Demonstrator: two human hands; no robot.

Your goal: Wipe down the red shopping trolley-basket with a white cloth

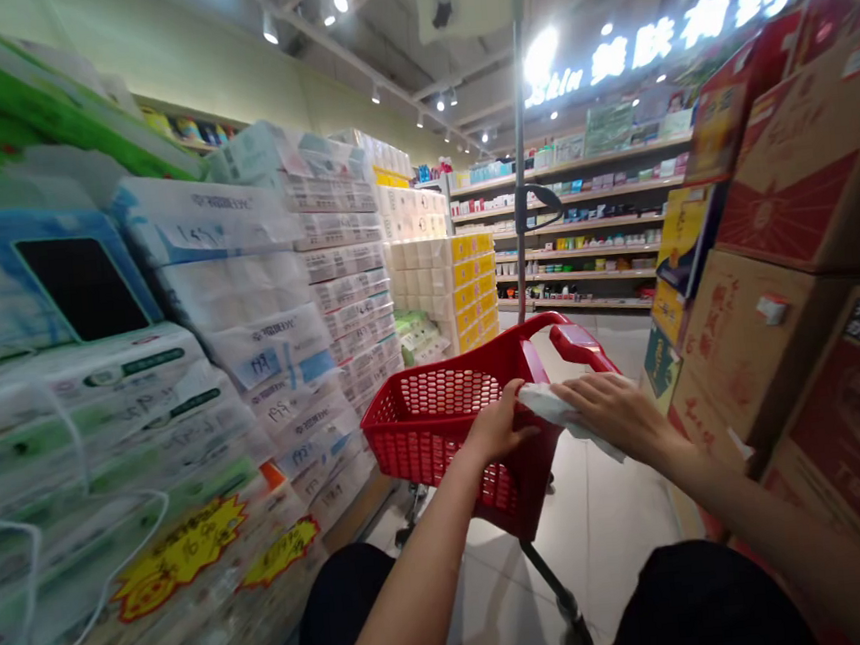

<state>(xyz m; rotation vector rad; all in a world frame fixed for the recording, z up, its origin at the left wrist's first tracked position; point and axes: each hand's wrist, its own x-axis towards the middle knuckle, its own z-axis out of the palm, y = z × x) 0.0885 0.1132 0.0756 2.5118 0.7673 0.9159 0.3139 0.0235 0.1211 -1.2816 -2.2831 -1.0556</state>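
Observation:
A red plastic shopping basket on a wheeled frame (438,417) stands in the aisle just in front of me. My left hand (497,427) grips the basket's near rim, fingers curled over the edge. My right hand (619,411) lies over a white cloth (558,410) and presses it against the rim, fingers fairly flat on it. The red handle (563,336) arches up behind both hands. The basket's inside looks bare.
Stacked packs of tissue and toilet paper (249,318) wall the left side. Brown and red cardboard boxes (793,261) pile up on the right. A metal pole (521,154) rises behind the basket. Shelves of goods (587,228) stand at the far end. Grey floor tiles (614,527) run between.

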